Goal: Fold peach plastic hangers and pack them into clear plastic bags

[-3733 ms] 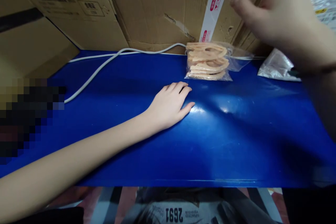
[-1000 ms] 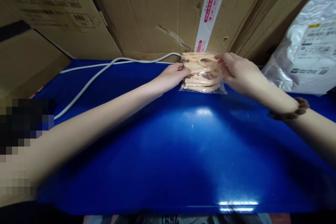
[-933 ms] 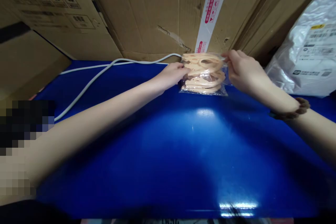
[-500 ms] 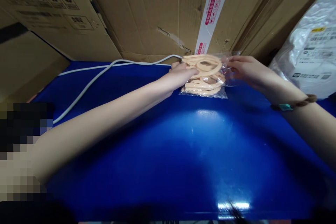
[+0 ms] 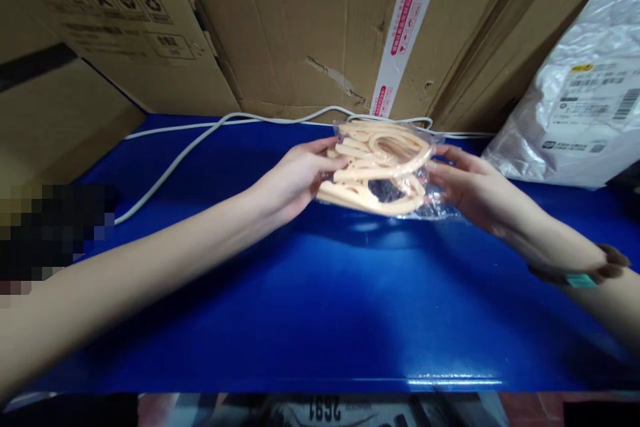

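Note:
Between my two hands is a clear plastic bag (image 5: 395,183) packed with curved, peach-coloured pieces that have loops and holes; I cannot make out what they are. My left hand (image 5: 305,177) grips the bag's left side, thumb on top and fingers partly hidden behind it. On the right side, my right hand (image 5: 465,183) pinches the bag's edge between thumb and fingers. The bag is held slightly above the blue table (image 5: 350,307), with a shadow beneath it. A brown band with a green piece circles my right wrist.
Large cardboard boxes (image 5: 280,27) stand along the back and left. A white cable (image 5: 170,170) runs over the table's rear and left part. At the right leans a white plastic parcel (image 5: 565,113) with printed labels. The table's front edge shows at the bottom.
The bag has come off the back of the table toward me, and both hands moved with it. My left hand has shifted from the bag's top to its left side. The camera view has shifted too.

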Tool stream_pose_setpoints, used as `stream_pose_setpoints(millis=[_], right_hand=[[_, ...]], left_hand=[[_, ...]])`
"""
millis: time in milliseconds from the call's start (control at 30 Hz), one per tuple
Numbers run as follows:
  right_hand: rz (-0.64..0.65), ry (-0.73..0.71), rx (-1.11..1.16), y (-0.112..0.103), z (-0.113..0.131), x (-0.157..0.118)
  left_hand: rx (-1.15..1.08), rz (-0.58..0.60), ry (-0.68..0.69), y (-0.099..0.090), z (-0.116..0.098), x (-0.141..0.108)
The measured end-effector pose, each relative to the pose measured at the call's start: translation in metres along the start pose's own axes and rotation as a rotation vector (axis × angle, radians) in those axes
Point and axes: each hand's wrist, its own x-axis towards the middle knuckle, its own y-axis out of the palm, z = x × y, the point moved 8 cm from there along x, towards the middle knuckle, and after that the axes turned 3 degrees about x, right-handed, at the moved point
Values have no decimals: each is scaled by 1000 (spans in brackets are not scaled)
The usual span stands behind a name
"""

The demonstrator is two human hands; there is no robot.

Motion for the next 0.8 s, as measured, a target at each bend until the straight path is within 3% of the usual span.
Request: stream_pose_setpoints(millis=[200,300,533,800], right_hand=[[178,247,-53,18,-39,-45],[202,238,-80,25,-48,-60],[177,219,-68,33,-51,-67],[57,240,-113,20,-57,-61]], left_hand=[[-41,140,-23,-13,29,-55],[-57,132,-46,-18,41,-69],[-14,72,-95,-28,58,-77],[-36,163,-55,-22,64,-76]])
